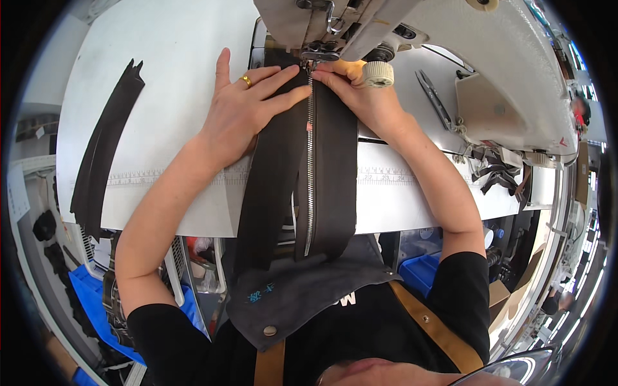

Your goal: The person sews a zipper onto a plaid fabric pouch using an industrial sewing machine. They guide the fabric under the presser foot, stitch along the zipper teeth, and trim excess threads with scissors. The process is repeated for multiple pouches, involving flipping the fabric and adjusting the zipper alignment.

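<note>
Under the presser foot (311, 59) of a sewing machine runs a metal-toothed zipper (310, 174) on dark tape, lying along a dark brown fabric panel (337, 174). Another dark strip (261, 186) hangs down on its left, over the table's front edge. My left hand (248, 106), wearing a ring, lies with fingers spread on the left strip, fingertips close to the zipper. On the other side, my right hand (373, 103) pinches the dark fabric right beside the foot; its fingers are partly hidden behind the machine's white knob (378, 74).
A separate dark fabric strip (106, 148) lies on the table's left. Metal tweezers or snips (432, 96) rest by the machine body at right, with dark scraps (499, 179) nearer. A ruler tape (141, 175) runs along the table. Below stands a blue bin (418, 273).
</note>
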Demonstrator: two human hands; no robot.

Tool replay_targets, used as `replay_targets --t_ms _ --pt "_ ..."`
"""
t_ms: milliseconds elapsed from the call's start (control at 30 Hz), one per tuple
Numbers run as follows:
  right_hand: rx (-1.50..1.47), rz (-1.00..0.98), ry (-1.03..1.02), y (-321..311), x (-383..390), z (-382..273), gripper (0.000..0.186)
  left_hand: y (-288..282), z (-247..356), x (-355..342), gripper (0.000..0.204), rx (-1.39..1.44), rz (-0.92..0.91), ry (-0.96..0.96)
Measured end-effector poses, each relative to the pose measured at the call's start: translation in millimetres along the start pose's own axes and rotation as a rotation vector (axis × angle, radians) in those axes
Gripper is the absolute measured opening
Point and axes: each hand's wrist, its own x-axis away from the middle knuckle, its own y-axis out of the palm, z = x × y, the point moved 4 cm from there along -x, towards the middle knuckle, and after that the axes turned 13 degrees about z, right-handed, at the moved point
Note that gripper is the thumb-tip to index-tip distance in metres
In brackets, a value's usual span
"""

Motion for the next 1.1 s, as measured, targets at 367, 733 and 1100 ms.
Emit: replay_targets --t_ms 367,733,1100 --pt "0.08 0.034 -0.068 -1.5 -0.5 -2.9 0.023 -0.3 1.4 5.4 0.035 0.02 0.049 0.051" --pt "0.046 0.04 -0.047 2.7 1.1 8.9 0.022 -1.3 2.9 8.4 0.036 0.011 0.004 0.019" --pt "0.11 0.028 -0.036 -0.4 1.0 1.3 0.024 -1.5 0.8 10.6 0.041 0.012 -0.023 -0.01"
